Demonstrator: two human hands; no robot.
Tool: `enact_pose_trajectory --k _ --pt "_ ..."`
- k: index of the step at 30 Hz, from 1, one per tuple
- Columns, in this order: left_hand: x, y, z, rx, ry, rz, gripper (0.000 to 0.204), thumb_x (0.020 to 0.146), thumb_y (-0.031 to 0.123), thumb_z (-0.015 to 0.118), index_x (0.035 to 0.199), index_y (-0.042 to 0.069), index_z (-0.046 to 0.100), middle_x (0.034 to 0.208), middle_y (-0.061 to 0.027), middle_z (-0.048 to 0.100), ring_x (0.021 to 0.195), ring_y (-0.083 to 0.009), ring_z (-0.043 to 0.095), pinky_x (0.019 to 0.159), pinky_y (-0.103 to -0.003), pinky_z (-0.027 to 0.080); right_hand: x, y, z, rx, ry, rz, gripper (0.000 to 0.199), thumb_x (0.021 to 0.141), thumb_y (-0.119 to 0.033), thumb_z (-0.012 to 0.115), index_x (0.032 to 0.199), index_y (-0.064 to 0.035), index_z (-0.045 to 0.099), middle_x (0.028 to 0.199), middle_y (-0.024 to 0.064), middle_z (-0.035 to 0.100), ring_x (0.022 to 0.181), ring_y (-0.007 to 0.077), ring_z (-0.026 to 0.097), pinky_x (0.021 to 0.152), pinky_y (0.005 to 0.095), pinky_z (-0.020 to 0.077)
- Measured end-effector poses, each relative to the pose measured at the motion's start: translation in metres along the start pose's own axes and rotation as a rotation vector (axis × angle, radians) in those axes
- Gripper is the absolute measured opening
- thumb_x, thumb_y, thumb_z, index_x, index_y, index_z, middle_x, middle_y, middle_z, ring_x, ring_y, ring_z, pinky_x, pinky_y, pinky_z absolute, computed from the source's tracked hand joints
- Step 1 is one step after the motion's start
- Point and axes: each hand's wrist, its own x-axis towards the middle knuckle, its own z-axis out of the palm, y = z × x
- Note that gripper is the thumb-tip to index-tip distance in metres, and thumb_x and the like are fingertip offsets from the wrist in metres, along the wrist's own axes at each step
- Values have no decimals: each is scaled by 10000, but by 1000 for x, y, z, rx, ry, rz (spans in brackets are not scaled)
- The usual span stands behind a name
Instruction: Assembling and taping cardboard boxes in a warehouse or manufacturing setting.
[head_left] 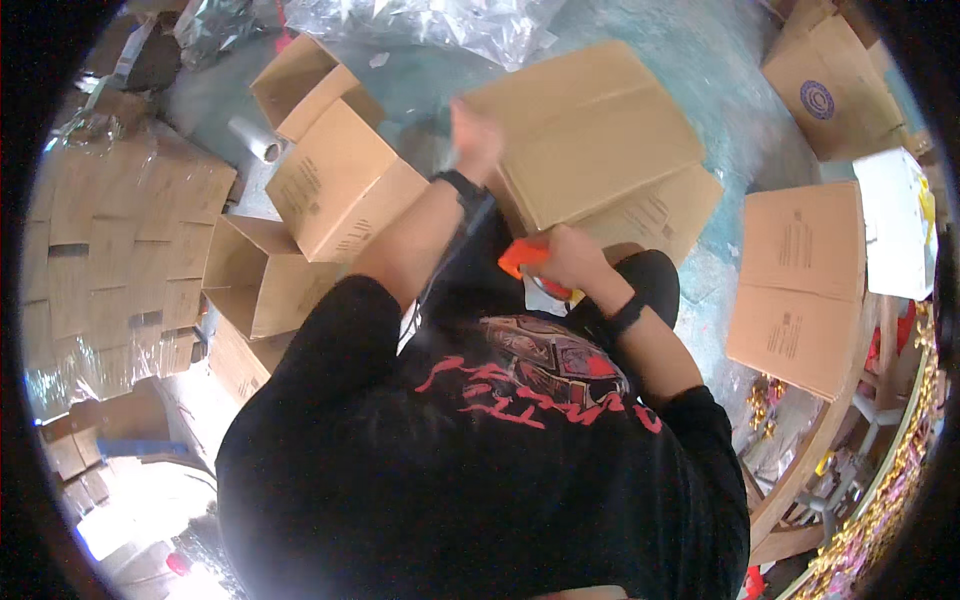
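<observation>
Sealing looked underway: left hand, blurred, grip unclear, pressed on the flat brown cardboard box; right hand clenched round an orange tape dispenser just below. Next, probably drawing tape along the seam.

My left hand rests on the near edge of a closed carton lying on the floor. My right hand is below and just right of it, gripping a tape dispenser beside the carton's near corner. Left of my left hand sit open cartons. Well right of my right hand lies a flattened carton.
</observation>
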Motion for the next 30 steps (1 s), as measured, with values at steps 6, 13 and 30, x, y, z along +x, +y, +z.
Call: enact_pose_trajectory --k 6,13,30 --pt "-104 35 18 100 -169 81 770 995 259 523 1526 -73 75 1499 -271 395 1363 -385 435 1108 -402 359 46 22 34 -81 92 0 538 744 -438 771 1125 -68 682 1022 227 702 957 395 676 831 472 540" --pt "-32 -4 -33 159 -217 189 706 968 243 598 1520 -20 246 1376 -255 544 1291 -371 523 1053 -393 424 20 140 67 948 232 202 595 740 -331 811 1155 65 655 967 171 717 826 217 706 731 364 557" --pt "-92 -94 -145 557 -146 -129 253 895 234 596 1041 51 690 894 -190 709 835 -353 682 780 -455 521 -111 219 75 2014 621 39 432 955 -194 523 1331 18 500 1306 136 607 1202 258 591 1057 395 464"
